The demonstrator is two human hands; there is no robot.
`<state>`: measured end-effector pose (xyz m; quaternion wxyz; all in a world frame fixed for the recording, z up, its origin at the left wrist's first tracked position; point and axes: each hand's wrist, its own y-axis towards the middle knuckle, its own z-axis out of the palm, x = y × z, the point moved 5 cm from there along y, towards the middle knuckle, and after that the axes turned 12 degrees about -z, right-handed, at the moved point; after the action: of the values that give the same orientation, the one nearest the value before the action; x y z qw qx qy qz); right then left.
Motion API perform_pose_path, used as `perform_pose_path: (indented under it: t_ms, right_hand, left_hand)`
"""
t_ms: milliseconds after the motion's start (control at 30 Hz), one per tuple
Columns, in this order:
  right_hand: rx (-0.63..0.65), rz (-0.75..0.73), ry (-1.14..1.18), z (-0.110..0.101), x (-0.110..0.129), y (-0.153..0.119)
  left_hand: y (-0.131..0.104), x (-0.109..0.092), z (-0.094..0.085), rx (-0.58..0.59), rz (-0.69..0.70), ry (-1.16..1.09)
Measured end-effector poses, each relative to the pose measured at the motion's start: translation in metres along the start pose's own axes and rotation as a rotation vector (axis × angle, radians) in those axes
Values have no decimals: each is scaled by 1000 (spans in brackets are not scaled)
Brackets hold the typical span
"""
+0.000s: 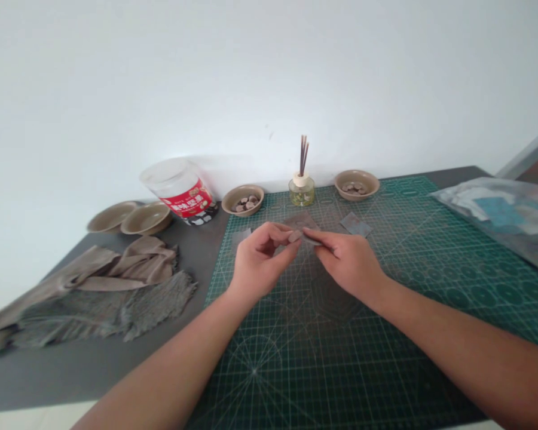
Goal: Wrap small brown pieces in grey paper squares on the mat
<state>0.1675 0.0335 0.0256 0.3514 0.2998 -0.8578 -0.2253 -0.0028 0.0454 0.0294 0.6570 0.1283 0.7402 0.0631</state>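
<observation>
apparently midway: left hand (256, 261) pinching small brown rounded piece (295, 236), right hand (353, 263) thin grey sheet (312, 240); similar pieces (246, 204) in two round brown bowls (237, 194) beyond.

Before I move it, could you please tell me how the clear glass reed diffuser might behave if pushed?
The squat clear glass diffuser would probably slide before tipping; its tall dark reeds might wobble if bumped, and its glass looks fragile.
</observation>
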Motion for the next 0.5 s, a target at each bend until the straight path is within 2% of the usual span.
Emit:
perform_pose_path:
  t_ms: [100, 300, 433, 500]
  right_hand:
    - [-65, 61, 37, -3, -6, 1]
    - [-223, 25, 151, -12, 0, 1]
    - [-249, -18, 119, -14, 1, 0]
    - [-239, -74, 103, -13, 4, -1]
  left_hand:
    - [0, 0, 1, 27, -20, -13]
    - [1, 2, 5, 52, -103, -115]
    - [2, 8, 5, 52, -180, -131]
    - [3, 9, 4, 37, -198, -70]
